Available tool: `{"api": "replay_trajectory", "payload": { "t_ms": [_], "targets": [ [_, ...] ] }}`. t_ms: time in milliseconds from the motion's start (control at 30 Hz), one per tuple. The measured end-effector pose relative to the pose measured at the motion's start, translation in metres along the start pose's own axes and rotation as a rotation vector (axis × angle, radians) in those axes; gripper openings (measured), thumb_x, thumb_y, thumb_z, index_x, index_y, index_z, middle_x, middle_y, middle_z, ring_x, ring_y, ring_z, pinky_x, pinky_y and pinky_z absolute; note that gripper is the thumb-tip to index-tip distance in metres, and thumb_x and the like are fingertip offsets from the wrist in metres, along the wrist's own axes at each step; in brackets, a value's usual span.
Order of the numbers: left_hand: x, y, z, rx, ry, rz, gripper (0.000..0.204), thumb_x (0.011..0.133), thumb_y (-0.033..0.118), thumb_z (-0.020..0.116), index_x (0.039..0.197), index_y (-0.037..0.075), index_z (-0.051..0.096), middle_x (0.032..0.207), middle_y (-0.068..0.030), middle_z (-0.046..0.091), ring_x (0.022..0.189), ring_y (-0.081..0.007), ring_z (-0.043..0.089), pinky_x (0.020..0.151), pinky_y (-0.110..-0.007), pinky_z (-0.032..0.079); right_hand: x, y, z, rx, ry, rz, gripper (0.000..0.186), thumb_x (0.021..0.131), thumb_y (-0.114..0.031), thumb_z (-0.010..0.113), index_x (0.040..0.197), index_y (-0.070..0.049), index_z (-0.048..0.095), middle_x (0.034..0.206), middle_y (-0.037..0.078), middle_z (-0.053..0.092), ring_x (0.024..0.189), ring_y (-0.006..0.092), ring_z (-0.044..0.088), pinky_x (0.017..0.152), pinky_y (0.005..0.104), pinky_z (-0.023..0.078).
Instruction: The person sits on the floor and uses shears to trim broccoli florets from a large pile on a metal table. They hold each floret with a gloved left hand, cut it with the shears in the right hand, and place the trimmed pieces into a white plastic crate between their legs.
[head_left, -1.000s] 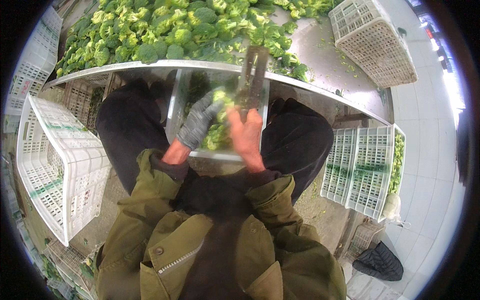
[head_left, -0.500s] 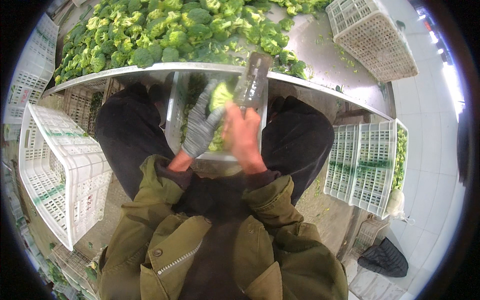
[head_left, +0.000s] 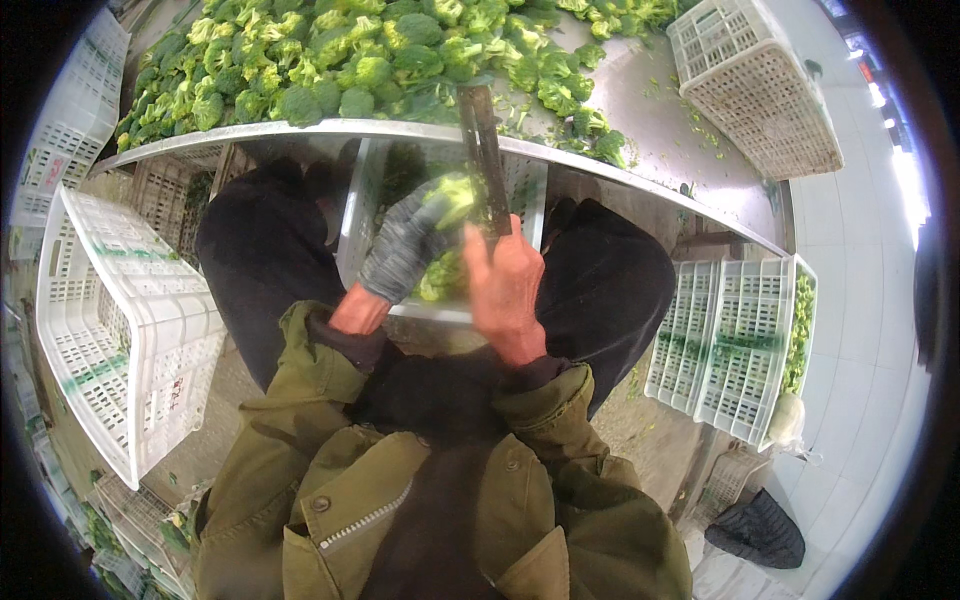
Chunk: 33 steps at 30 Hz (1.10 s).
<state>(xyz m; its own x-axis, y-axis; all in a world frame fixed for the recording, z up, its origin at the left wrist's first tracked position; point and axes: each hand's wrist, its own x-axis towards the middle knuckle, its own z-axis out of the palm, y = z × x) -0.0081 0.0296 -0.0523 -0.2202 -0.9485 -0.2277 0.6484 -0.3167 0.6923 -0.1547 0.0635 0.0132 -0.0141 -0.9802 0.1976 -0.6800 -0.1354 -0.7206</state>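
My left hand (head_left: pixel 405 240), in a grey glove, is closed round a piece of broccoli (head_left: pixel 456 200) above a white crate (head_left: pixel 352 210) between my knees. My bare right hand (head_left: pixel 508 285) grips a cleaver (head_left: pixel 484 150), its dark blade pointing away from me and seen nearly edge-on. The blade is close against the broccoli's right side; whether it touches, I cannot tell, since both are blurred. Green broccoli pieces (head_left: pixel 440 275) lie inside the crate below my hands. The cleaver's handle is hidden in my right fist.
A metal table (head_left: pixel 665 120) in front bears a large heap of broccoli (head_left: pixel 370 60). A white crate (head_left: pixel 765 105) stands on its right end. Another white crate (head_left: pixel 135 330) is on my left; to my right is a crate (head_left: pixel 740 345) with greens showing at its side.
The cleaver has turned from showing its broad side to nearly edge-on. My right hand has shifted slightly right and nearer me, and the left has rolled over with the broccoli.
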Motion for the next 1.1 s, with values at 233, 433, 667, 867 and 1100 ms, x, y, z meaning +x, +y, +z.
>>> {"api": "replay_trajectory", "payload": {
  "t_ms": [233,433,667,867,1100],
  "targets": [
    [-0.001,0.000,0.002,-0.010,0.008,-0.004,0.040,0.102,0.028,0.067,0.138,0.010,0.064,0.126,-0.0012,0.069,0.111,-0.0125,0.065,0.090,-0.028,0.059,0.002,0.011,0.010,-0.040,-0.050,-0.047,0.031,0.096,-0.016,0.068,0.085,0.012,0.064,0.069,0.031,0.058,0.066,0.0503,0.059,0.064,0.0537,0.047],
    [-0.001,0.000,0.000,0.033,0.042,-0.042,0.039,0.103,0.025,0.065,0.139,0.010,0.063,0.127,-0.0007,0.069,0.111,-0.0123,0.065,0.092,-0.029,0.058,0.002,0.026,0.011,-0.119,-0.169,-0.022,0.032,0.101,-0.024,0.064,0.111,0.006,0.063,0.074,0.024,0.066,0.069,0.0429,0.066,0.061,0.0524,0.049],
    [-0.001,0.005,0.002,0.100,0.039,-0.040,0.040,0.104,0.022,0.063,0.142,0.008,0.061,0.128,-0.0021,0.069,0.111,-0.0136,0.065,0.094,-0.031,0.057,0.001,0.031,0.020,-0.063,-0.110,-0.007,0.034,0.097,-0.018,0.065,0.076,0.009,0.058,0.066,0.030,0.056,0.062,0.0485,0.058,0.060,0.0542,0.044],
    [0.001,0.007,0.001,0.167,0.060,-0.017,0.042,0.103,0.020,0.063,0.143,0.007,0.059,0.127,-0.0027,0.069,0.109,-0.0137,0.066,0.093,-0.030,0.058,0.003,0.030,0.023,-0.119,-0.192,0.095,0.037,0.101,-0.031,0.062,0.112,0.004,0.069,0.083,0.024,0.070,0.074,0.0411,0.069,0.066,0.0514,0.052],
    [0.000,0.010,-0.001,0.259,0.047,-0.012,0.041,0.104,0.019,0.062,0.142,0.005,0.059,0.125,-0.0048,0.069,0.107,-0.0143,0.067,0.092,-0.030,0.058,-0.001,0.032,0.023,0.024,-0.210,0.117,0.025,0.096,-0.016,0.063,0.104,0.008,0.059,0.069,0.028,0.059,0.062,0.0440,0.062,0.059,0.0514,0.046]
  ]
}}
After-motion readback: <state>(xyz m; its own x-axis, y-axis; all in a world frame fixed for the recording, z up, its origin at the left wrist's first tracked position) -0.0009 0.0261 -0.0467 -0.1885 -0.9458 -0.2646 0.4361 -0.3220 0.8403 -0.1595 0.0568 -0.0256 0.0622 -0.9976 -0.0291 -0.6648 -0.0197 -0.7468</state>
